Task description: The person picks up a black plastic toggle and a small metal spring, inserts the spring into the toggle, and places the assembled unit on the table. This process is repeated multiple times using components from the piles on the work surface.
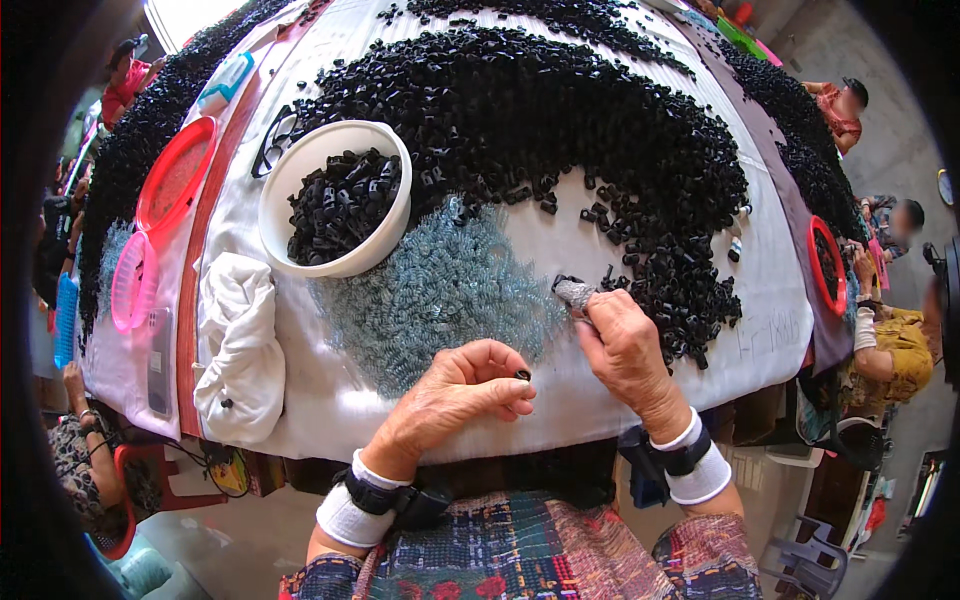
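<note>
Cloth of plain white fabric [572,408] covers the tabletop and carries a broad heap of small black moulded pieces [560,110] across the far side, extending down the right. Positioned nearer the worker is a loose mound of pale blue-grey coil springs [440,290]. Left hand [450,392]: fingers curled, thumb and forefinger closed on one small dark ring-shaped piece [522,375], held just in front of the springs' near edge. Right hand [630,338]: fingers bent, forefinger fitted with a grey wrapped covering [577,293] — its tip lies at the right edge of the springs, beside a small black part [559,283]; whether that part is gripped cannot be told. A round white plastic bowl [345,264] — partly filled with black pieces — stands left of the heap, touching the springs. Below it lies a crumpled white cloth [240,345]; black-framed eyeglasses [268,150] rest beside the bowl's upper left rim.
</note>
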`<state>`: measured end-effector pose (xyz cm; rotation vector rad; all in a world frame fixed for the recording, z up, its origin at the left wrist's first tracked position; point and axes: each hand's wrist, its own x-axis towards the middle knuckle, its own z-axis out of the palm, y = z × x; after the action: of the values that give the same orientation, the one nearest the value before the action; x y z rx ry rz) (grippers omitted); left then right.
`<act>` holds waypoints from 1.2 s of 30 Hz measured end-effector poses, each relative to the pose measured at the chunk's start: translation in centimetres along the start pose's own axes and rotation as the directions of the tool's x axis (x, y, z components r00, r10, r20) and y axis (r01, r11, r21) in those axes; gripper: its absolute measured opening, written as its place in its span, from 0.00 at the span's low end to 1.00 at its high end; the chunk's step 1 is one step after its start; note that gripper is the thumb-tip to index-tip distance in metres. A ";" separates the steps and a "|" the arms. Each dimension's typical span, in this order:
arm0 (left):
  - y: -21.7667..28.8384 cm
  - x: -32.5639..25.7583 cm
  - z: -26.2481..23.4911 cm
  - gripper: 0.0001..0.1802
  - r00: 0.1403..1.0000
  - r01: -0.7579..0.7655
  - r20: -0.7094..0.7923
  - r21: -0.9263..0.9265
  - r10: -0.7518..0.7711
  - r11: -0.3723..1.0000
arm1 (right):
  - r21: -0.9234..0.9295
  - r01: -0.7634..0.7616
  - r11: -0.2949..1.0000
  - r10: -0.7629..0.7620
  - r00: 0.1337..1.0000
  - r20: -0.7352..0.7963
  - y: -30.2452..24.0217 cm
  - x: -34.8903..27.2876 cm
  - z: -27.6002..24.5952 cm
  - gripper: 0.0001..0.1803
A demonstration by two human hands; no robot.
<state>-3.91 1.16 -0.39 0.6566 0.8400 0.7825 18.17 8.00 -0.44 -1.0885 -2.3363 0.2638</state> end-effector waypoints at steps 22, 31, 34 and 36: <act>0.0 -0.2 0.1 0.13 0.999 -0.028 -0.025 0.007 0.028 1.000 | -0.144 -0.009 0.990 -0.010 0.991 -0.132 1.0 -0.2 -0.2 0.11; 0.0 -0.2 0.2 0.13 0.998 -0.025 -0.054 0.025 0.026 0.999 | -0.265 -0.004 0.964 -0.019 0.996 -0.083 1.1 -0.1 -0.4 0.12; 0.0 -0.2 0.2 0.13 0.998 -0.023 -0.062 0.021 0.024 1.000 | -0.272 -0.006 0.962 -0.015 0.997 -0.073 1.1 0.5 0.0 0.14; 0.0 -0.2 0.2 0.12 0.998 -0.023 -0.058 0.023 0.024 0.999 | -0.278 -0.010 0.960 -0.007 0.998 -0.061 1.2 0.9 0.2 0.14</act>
<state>-3.85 1.01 -0.23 0.6669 0.8964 0.8179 18.38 9.46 -0.70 -1.2105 -2.3660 -0.1019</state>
